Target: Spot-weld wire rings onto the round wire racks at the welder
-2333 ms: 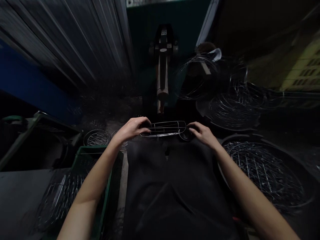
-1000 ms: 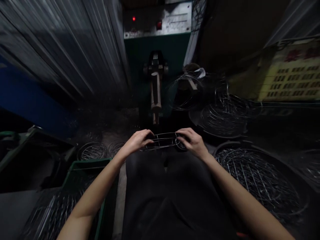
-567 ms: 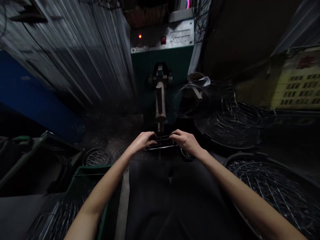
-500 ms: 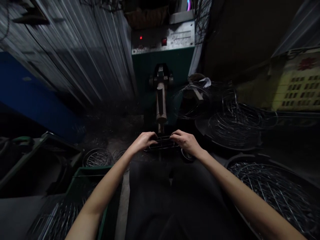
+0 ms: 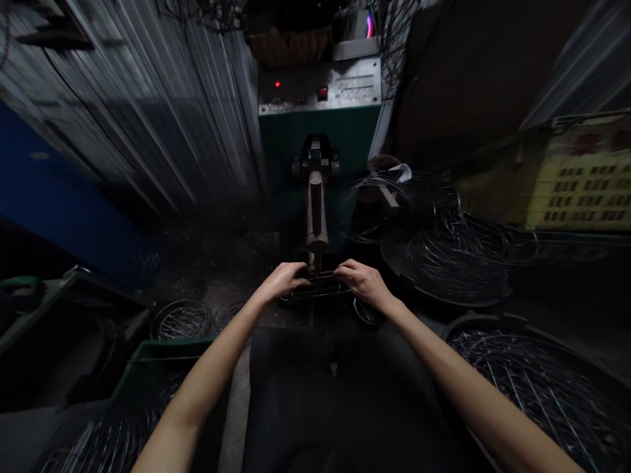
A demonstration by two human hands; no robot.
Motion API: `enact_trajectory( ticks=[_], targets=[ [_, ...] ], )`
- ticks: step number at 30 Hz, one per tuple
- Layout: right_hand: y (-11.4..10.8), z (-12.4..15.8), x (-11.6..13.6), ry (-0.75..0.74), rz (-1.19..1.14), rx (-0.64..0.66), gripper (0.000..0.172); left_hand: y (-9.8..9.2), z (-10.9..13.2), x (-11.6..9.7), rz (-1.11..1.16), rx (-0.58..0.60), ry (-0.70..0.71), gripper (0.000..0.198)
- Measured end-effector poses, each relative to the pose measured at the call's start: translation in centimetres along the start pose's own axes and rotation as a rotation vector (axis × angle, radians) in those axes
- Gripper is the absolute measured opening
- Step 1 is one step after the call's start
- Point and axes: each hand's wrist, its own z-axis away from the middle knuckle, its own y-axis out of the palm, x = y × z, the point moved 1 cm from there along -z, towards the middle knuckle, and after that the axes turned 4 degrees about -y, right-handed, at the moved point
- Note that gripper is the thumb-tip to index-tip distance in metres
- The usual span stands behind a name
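Both forearms reach forward, the left hand [image 5: 283,280] and right hand [image 5: 362,282] curled closed, fingers gripping opposite ends of a flat wire frame [image 5: 318,286] held just below the spot welder's electrode arm [image 5: 317,220].

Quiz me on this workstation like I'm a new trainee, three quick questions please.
1. True or false: the left hand and the right hand are both on the wire frame.
2. On which side of the person is the green crate, left or right?
3. What colour is the lit lamp on the machine panel?

Key: 1. True. 2. Left. 3. Red.
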Motion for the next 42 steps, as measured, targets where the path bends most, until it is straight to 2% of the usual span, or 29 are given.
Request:
enact_trajectory(
  ticks=[18, 24, 27, 30, 33, 36, 42],
  targets=[
    [0.3, -1.1, -0.8, 0.022, -0.036, 0.003, 0.017, -0.7, -1.6, 0.4, 0.100, 0.069, -0.024, 0.026],
    [0.6, -1.0, -0.8, 0.036, -0.120, -0.012, 0.017, -0.8, -1.7, 0.0, 0.081, 0.090, -0.090, 0.030],
    [0.0, 0.1, -2.0, 0.083, -0.272, -0.107, 0.020, -1.0, -1.6, 0.0, 0.017, 0.060, -0.143, 0.031],
    [-0.5, 2.2, -4.0, 0.240, -0.284, -0.243, 0.018, -1.2, -1.6, -0.1, -0.007, 0.062, -0.145, 0.029],
    [0.0, 3.9, -5.6, 0.306, -0.232, -0.155, 0.018, -1.4, -1.7, -0.1, 0.001, 0.076, -0.137, 0.030],
    [1.0, 4.0, -6.0, 0.298, -0.262, -0.040, 0.019, -1.6, -1.6, 0.0, 0.020, 0.078, -0.139, 0.032],
    [0.7, 2.7, -3.8, 0.270, -0.419, 0.058, 0.025, -1.3, 0.2, 2.3, 0.146, 0.087, -0.172, 0.037]
  ],
)
